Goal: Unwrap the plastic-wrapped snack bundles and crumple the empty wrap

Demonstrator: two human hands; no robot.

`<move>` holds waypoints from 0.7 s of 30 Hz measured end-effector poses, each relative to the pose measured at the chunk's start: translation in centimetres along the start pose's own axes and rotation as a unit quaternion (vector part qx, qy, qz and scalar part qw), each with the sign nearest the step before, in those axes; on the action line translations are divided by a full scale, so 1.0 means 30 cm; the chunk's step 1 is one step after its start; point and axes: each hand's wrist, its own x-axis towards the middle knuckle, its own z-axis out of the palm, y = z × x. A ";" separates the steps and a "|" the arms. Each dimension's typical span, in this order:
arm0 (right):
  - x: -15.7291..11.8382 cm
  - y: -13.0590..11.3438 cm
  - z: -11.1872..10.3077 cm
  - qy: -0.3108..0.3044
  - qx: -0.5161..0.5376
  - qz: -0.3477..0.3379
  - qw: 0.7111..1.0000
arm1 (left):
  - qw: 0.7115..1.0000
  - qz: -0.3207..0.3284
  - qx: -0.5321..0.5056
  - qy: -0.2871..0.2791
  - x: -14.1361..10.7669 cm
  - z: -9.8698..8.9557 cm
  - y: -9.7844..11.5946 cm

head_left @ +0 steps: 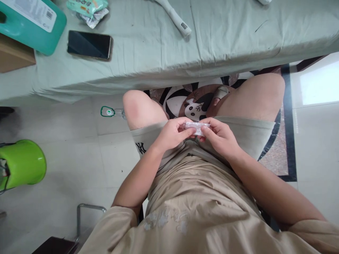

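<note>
Between my two hands, above my lap, is a small roll of clear crinkled plastic wrap (197,127). My left hand (174,132) pinches its left end between thumb and fingers. The right end is pinched by my right hand (218,135), thumb on top. Whether anything lies inside the plastic cannot be made out. Both hands are close together over the beige shorts, below the edge of the cloth-covered table.
On the green tablecloth (148,46) lie a phone (90,45), a white handle (176,21) and a green packet (88,7). A teal jug (57,30) stands beside a cardboard box (16,56). A lime-green bucket (26,162) and a clear bottle (119,113) are on the floor.
</note>
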 end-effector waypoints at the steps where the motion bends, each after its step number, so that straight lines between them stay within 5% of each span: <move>1: 0.006 -0.001 -0.002 -0.003 0.004 0.000 1.000 | 1.000 0.008 0.000 0.006 0.005 -0.003 -0.001; 12: 0.079 -0.019 -0.023 -0.009 -0.030 -0.003 1.000 | 1.000 0.015 -0.008 0.015 0.089 -0.033 0.031; 16: 0.156 -0.087 -0.021 0.011 -0.056 -0.049 0.997 | 0.996 0.052 0.066 0.032 0.169 -0.071 0.139; 21: 0.381 -0.295 -0.035 0.088 -0.128 -0.150 0.976 | 0.974 0.182 0.112 0.078 0.394 -0.168 0.363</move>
